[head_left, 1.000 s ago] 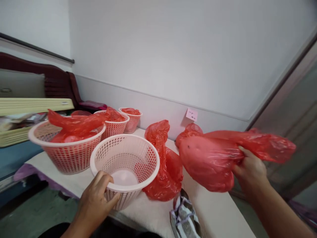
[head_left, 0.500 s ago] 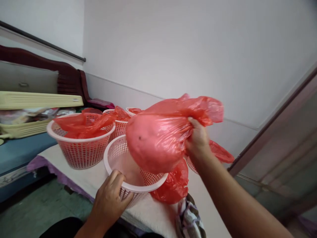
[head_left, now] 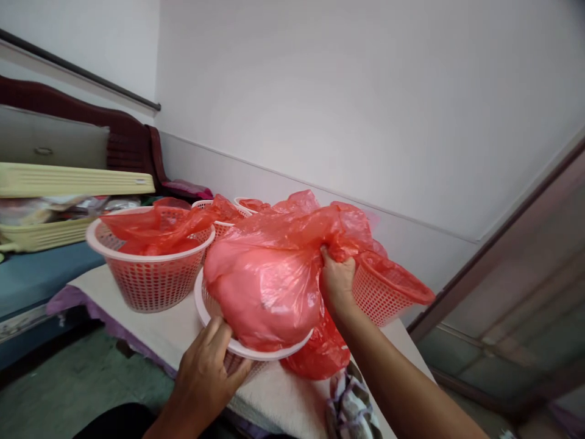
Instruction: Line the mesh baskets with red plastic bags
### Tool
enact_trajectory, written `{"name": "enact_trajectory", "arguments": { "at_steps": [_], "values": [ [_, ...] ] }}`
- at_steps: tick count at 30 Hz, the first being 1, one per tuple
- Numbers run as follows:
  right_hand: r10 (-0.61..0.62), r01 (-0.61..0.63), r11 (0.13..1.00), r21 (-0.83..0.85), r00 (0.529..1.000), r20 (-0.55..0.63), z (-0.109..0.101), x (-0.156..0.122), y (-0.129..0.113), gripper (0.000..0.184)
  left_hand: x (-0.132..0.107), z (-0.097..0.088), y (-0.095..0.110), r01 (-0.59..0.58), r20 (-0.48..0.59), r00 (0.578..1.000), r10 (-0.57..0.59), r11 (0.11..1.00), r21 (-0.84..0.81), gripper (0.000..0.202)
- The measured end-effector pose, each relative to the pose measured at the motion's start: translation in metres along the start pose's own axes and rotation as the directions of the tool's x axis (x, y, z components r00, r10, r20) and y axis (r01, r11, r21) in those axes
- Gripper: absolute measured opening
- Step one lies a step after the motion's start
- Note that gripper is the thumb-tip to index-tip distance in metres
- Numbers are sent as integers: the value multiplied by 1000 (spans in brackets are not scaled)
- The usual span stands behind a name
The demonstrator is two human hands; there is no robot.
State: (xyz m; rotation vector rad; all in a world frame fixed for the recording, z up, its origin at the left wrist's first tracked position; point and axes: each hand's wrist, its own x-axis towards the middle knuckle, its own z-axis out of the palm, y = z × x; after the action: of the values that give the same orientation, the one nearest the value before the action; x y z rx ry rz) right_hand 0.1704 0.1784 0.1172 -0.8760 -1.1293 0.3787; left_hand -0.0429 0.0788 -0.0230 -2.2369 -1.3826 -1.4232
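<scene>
My right hand (head_left: pixel 337 281) is closed round the gathered neck of a full red plastic bag (head_left: pixel 265 289). The bag's round bottom rests inside a white perforated basket (head_left: pixel 256 349) near the table's front edge. My left hand (head_left: pixel 208 372) grips that basket's near rim, thumb over the edge. A crumpled red bag (head_left: pixel 320 356) lies on the table just right of the basket, partly hidden beneath my right forearm.
Three more baskets lined with red bags stand behind on the left (head_left: pixel 150 268), (head_left: pixel 219 222), (head_left: pixel 249 204), and another basket with a red bag (head_left: pixel 384 289) on the right. A patterned cloth (head_left: pixel 350 408) lies at the front edge of the white table (head_left: pixel 155 329). A yellow crate (head_left: pixel 55 235) sits at far left.
My right hand has swung the full red bag from the right, over the basket, and lowered it inside. My left hand has kept hold of the basket's rim.
</scene>
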Motion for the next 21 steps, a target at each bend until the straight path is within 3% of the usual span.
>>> {"name": "enact_trajectory", "arguments": {
  "at_steps": [2,4,6,8,11,14,18,21],
  "values": [
    [-14,12,1000,18,992,126,5,-11,-4,20,2,-1,0,-11,-5,1000,11,1000,-4,36],
    [21,-11,999,-33,946,322,9,-23,-9,21,3,-2,0,-11,7,1000,11,1000,-8,36],
    [50,12,993,-114,845,532,11,-33,-11,23,4,-4,1,-10,22,1000,11,1000,-12,33],
    [50,104,976,-193,750,659,11,-39,-10,24,4,-5,1,-6,38,999,7,1000,-21,31],
    [29,311,894,-322,677,736,8,-43,-2,23,5,-6,1,1,38,999,-1,1000,-12,25],
    [46,426,814,-395,631,775,6,-43,6,5,6,-6,2,6,58,998,-6,1000,6,23],
    [-12,491,776,-395,638,770,8,-45,4,11,8,-5,3,5,100,995,-7,1000,19,23],
    [-74,572,722,-389,623,778,11,-47,-5,6,5,-5,2,11,63,998,-13,999,31,29]
  ]
}}
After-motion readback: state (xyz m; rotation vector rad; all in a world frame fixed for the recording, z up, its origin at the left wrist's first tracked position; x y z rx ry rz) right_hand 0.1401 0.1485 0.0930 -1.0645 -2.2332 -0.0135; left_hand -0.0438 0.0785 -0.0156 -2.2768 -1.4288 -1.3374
